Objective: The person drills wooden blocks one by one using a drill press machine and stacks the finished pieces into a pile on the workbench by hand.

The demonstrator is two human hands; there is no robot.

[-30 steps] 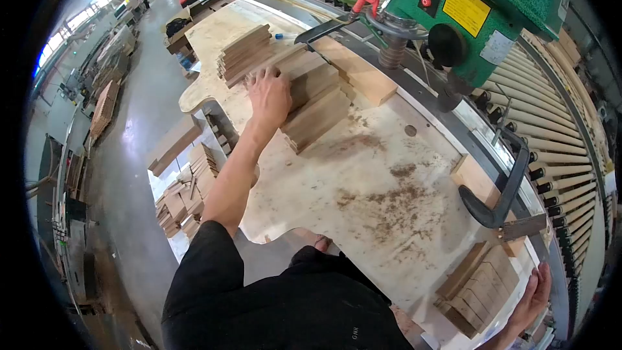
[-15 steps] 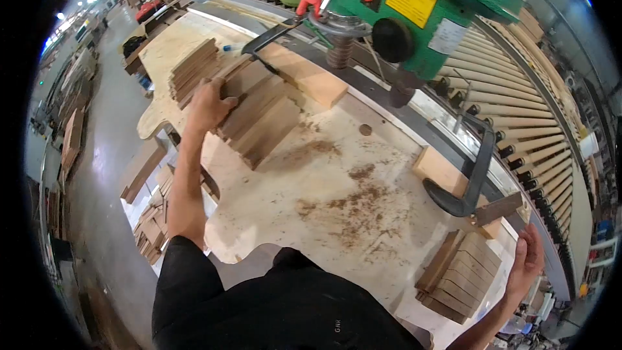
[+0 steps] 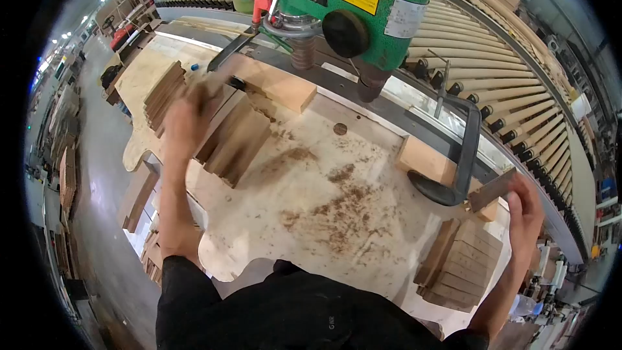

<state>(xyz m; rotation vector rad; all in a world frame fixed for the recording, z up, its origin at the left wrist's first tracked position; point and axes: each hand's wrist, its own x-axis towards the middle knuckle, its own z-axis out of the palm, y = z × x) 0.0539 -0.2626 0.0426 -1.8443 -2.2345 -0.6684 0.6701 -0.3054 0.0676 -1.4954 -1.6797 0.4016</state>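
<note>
My left hand (image 3: 186,116) is smeared by motion over the left side of the board, between a leaning stack of wood pieces (image 3: 164,97) and a wider row of wood pieces (image 3: 238,137). What its fingers hold cannot be made out. At the far right, my right hand (image 3: 526,204) has its fingers closed on the end of a small dark wood block (image 3: 492,191), which lies beside the black clamp (image 3: 468,149). Below that hand sits a neat group of cut blocks (image 3: 461,266) on the worktable (image 3: 259,233).
A green drill press (image 3: 414,0) with its chuck (image 3: 372,84) stands over the table's back edge. Light wood fence pieces (image 3: 285,87) line that edge, with sawdust (image 3: 343,204) in front. A roller conveyor (image 3: 492,71) runs behind. More offcuts (image 3: 152,249) lie at lower left.
My left hand has lifted off the row of wood pieces and blurred. My right hand has moved up to the small dark block and closed on it. The view has shifted slightly.
</note>
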